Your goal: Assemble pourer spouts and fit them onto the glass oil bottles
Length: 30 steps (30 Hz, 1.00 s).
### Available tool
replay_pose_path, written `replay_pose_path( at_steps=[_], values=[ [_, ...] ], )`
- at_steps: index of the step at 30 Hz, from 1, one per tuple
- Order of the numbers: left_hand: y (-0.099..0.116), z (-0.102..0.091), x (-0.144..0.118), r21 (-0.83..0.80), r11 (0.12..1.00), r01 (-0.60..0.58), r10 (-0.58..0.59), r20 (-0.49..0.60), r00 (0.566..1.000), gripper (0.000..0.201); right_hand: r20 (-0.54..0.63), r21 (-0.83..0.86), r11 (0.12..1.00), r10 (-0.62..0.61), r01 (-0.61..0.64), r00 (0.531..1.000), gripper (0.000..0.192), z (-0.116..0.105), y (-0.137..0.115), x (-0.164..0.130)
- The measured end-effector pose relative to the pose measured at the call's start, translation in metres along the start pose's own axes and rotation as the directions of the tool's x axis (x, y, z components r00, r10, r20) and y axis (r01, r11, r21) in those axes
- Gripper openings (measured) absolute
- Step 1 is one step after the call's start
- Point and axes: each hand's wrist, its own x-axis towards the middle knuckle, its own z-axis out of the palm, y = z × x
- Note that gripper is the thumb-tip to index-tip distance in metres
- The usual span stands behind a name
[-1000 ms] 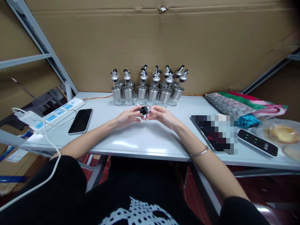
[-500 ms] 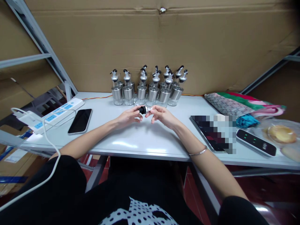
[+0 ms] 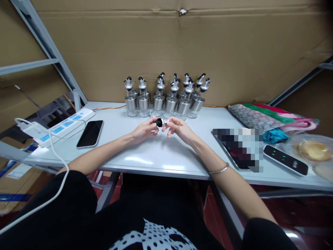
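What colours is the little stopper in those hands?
The stopper is black and silver; best in the head view.

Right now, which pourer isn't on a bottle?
The pourer held between the left hand and right hand, its black stopper exposed; the other visible pourers top the bottles behind.

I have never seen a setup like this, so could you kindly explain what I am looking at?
Certainly. There is no machine here: a person works with two bare hands, seen by a camera worn on the head that looks forward and down. The left hand holds the black end of a small stopper, while the right hand has its fingers at the silver end. Behind them, on the pale table, stand glass and metal bottles. To the left lie a phone and a power strip; to the right, a slim device with green lights and folded cloth.
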Motion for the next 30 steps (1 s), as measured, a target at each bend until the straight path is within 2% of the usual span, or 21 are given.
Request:
replay_pose_path(
  at_steps=[4,6,9,11,16,21,26,30],
  values=[
    [0.001,0.005,0.000,0.000,0.998,-0.069,0.069,-0.018,0.997,0.049,0.008,-0.018,1.000,0.018,-0.018,1.000,0.041,-0.002,-0.003,0.001],
    [0.004,0.007,0.000,0.035,0.994,-0.108,0.109,-0.041,0.993,0.049,-0.011,-0.100,0.995,0.012,-0.013,1.000,0.039,-0.003,-0.004,0.004],
    [0.006,0.007,0.001,0.127,0.981,-0.149,0.162,-0.099,0.982,0.045,-0.203,-0.300,0.951,-0.134,0.069,0.970,0.031,0.000,-0.005,0.013],
    [0.006,0.005,0.001,0.182,0.971,-0.155,0.180,-0.130,0.975,0.044,-0.260,-0.360,0.926,-0.214,0.111,0.942,0.025,0.004,-0.006,0.018],
    [-0.002,-0.004,0.007,0.238,0.956,-0.172,0.215,-0.169,0.962,0.044,-0.058,-0.300,0.944,-0.164,0.139,0.985,0.024,0.016,-0.008,0.024],
    [-0.006,-0.014,0.011,0.325,0.922,-0.212,0.266,-0.132,0.955,0.045,-0.056,-0.157,0.984,-0.096,0.087,0.994,0.030,0.013,0.005,0.026],
    [-0.006,-0.016,0.007,0.495,0.822,-0.281,0.336,-0.023,0.942,0.041,-0.077,-0.163,0.982,-0.110,0.096,0.991,0.029,0.010,0.011,0.023],
    [-0.005,-0.013,0.005,0.519,0.812,-0.267,0.321,-0.014,0.947,0.035,-0.070,-0.176,0.981,-0.091,0.077,0.993,0.029,0.009,0.011,0.022]
  ],
)
